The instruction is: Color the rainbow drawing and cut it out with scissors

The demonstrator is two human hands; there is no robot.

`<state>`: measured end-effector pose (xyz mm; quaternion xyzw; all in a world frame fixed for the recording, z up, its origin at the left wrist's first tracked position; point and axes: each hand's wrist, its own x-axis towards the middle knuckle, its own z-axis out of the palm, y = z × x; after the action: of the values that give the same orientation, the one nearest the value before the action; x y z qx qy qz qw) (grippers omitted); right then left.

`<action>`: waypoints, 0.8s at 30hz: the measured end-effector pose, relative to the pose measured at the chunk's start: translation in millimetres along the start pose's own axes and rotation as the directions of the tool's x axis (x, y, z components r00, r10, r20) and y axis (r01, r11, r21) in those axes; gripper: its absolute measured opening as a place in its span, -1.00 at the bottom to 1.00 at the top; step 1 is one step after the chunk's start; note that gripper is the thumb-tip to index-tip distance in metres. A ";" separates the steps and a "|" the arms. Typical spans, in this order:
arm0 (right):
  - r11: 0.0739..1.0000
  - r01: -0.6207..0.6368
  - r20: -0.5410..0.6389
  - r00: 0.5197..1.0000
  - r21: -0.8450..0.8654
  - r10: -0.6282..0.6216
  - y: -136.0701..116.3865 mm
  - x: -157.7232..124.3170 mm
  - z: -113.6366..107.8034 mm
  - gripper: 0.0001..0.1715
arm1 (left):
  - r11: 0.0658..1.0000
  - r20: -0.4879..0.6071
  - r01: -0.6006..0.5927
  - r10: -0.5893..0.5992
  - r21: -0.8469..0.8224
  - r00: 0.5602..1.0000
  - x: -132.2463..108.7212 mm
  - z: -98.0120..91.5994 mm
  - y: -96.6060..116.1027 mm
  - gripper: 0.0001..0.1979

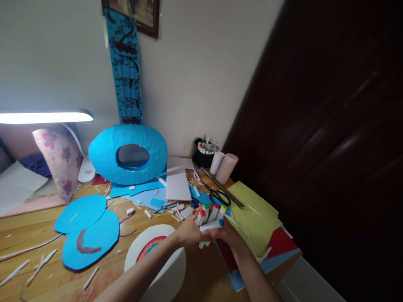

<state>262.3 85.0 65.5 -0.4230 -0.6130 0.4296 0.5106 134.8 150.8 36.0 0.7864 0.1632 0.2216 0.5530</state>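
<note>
Both my hands meet above the right part of the wooden desk (47,260). My left hand (189,230) is closed around a bunch of white markers (211,213) with orange, green, red and yellow caps pointing up. My right hand (228,235) is closed beside it and holds one marker with a blue cap (211,225) lying crosswise under the bunch. A white paper disc with a painted rainbow (150,247) lies just below my left forearm.
A big blue oval with a hole (127,154) leans on the wall. Blue cut-outs (85,228), paper scraps, black scissors (219,196), a metal ruler (225,189), a black marker pot (204,154), two white rolls (224,166), stacked coloured sheets (256,218) and a lamp (47,116) crowd the desk.
</note>
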 end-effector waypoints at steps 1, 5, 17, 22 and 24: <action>1.000 -0.003 0.053 0.999 0.023 0.002 -0.2 -0.8 -3.2 -0.56 | 1.000 0.029 -0.003 0.003 0.009 1.000 -0.2 -1.3 2.0 -0.79; 0.997 -0.021 0.094 0.996 0.080 0.013 4.3 -5.6 -15.6 -0.43 | 1.000 0.100 0.011 -0.011 0.008 0.995 -0.7 -3.8 14.5 -0.75; 0.976 -0.045 -0.169 0.982 0.214 0.082 -40.9 -12.9 5.5 -0.71 | 0.948 0.216 0.153 -0.093 -0.281 0.972 2.5 11.4 45.2 -0.51; 0.990 0.006 -0.371 0.927 0.142 0.048 -63.2 1.2 -5.5 -0.70 | 0.962 -0.027 0.132 -0.142 -0.238 0.989 -9.7 6.6 55.7 -0.41; 0.990 0.099 -0.473 0.880 0.100 -0.040 -77.6 21.4 -29.3 -0.71 | 0.973 -0.167 0.134 -0.166 -0.186 0.972 -30.2 0.0 60.6 -0.40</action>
<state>282.5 87.0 148.6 -0.4604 -0.4587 0.3320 0.6837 109.8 115.3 88.0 0.6973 0.2521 0.2629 0.6174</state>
